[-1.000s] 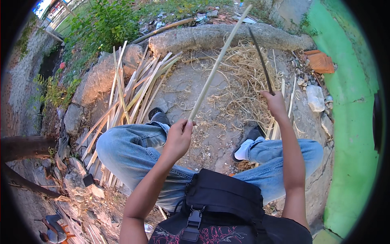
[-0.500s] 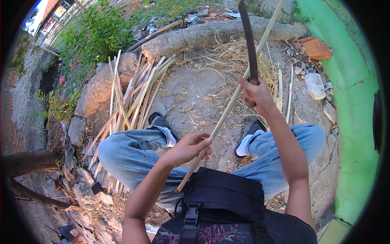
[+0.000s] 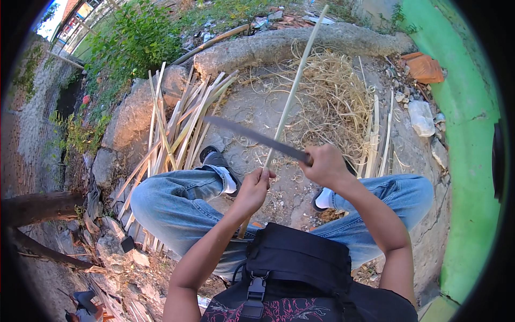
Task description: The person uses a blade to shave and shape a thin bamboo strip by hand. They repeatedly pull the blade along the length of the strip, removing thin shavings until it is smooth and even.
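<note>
Right hand (image 3: 326, 165) has swung the long knife (image 3: 257, 138) down across the bamboo strip (image 3: 294, 88), left hand (image 3: 253, 188) fingers wrapped round it; concrete ground (image 3: 257, 107) outdoors, shavings (image 3: 332, 102), green wall (image 3: 461, 161).

A long pale bamboo strip (image 3: 292, 91) slants from near centre to far right; a dark flat blade (image 3: 252, 137) crosses it, pointing left.

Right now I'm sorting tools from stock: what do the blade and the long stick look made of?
Blade: probably metal, dull grey, flat and thin. Stick: likely split bamboo or cane, pale yellow, matte, straight, matching the strips piled alongside.
</note>
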`<state>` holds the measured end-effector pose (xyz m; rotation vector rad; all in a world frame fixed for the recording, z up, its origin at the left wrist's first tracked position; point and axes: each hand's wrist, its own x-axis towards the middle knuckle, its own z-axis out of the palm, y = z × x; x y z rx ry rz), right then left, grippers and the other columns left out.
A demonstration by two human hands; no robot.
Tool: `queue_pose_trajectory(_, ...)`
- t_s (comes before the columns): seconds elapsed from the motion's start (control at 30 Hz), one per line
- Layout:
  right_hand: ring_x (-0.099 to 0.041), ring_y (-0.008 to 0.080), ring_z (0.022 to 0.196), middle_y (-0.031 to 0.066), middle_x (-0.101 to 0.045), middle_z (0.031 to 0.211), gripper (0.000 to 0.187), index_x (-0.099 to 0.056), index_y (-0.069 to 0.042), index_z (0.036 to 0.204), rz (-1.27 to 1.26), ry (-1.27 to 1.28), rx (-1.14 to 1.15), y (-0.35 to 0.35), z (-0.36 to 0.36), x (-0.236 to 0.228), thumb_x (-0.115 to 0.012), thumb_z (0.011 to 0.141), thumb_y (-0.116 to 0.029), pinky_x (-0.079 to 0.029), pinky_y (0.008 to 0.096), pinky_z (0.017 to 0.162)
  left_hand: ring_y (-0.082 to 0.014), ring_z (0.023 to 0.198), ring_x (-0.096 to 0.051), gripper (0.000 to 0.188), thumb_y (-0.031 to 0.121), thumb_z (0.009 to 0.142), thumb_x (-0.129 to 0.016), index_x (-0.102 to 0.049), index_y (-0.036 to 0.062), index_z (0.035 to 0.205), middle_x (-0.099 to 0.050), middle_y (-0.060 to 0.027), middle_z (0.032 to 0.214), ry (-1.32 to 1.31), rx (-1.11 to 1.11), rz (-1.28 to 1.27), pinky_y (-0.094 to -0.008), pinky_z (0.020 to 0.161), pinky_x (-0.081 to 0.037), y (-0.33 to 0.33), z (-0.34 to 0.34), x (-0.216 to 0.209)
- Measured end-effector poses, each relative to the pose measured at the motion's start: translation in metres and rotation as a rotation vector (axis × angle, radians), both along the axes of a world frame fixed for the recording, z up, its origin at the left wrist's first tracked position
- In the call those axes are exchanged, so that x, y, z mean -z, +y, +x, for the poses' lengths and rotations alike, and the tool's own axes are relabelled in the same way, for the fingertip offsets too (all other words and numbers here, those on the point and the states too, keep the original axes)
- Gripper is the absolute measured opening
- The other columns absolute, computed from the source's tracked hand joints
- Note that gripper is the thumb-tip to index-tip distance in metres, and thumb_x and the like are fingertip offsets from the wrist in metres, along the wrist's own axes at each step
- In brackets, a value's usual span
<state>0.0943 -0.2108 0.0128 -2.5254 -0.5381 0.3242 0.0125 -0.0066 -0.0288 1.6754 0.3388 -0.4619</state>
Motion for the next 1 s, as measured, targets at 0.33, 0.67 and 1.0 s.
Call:
queue_pose_trajectory(0.33, -0.064, 0.0355, 0.060, 0.0177, -0.061, 0.060, 0.015, -0.067, -0.006, 0.073, -0.070, -0.081, -0.082, 0.008, -0.006, 0.047, -0.063, 0.072, -0.020, -0.053, 0.0441, 0.063, -0.0062, 0.052, -0.037, 0.030, 0.024, 0.102, -0.040, -0.055, 0.0010, 0.090, -0.043, 0.0028, 0.061, -0.250, -0.038, 0.279, -0.0257, 0.046, -0.031, -0.004, -0.001, -0.010)
queue_pose_trajectory(0.67, -0.067, 0.0286, 0.066, 0.0164, -0.068, 0.073, 0.028, -0.068, 0.002, 0.087, -0.281, 0.181, 0.734, -0.114, 0.107, 0.067, -0.059, 0.082, -0.024, -0.052, 0.0389, 0.061, -0.0073, 0.056, -0.038, 0.027, 0.021, 0.101, -0.042, -0.057, 0.0006, 0.091, -0.042, 0.0019, 0.061, -0.148, -0.066, 0.100, -0.0273, 0.050, -0.031, 0.005, -0.021, -0.011)
queue_pose_trajectory(1.0, -0.054, 0.0255, 0.049, 0.0132, -0.058, 0.055, 0.026, -0.063, 0.002, 0.070, 0.167, 0.034, 0.276, -0.005, 0.025, 0.012, -0.063, 0.079, -0.023, -0.043, 0.0367, 0.051, -0.0021, 0.047, -0.029, 0.026, 0.025, 0.103, -0.037, -0.051, 0.0027, 0.104, -0.034, 0.0067, 0.062, 0.005, -0.163, -0.171, -0.0196, 0.040, -0.024, 0.007, 0.004, -0.020)
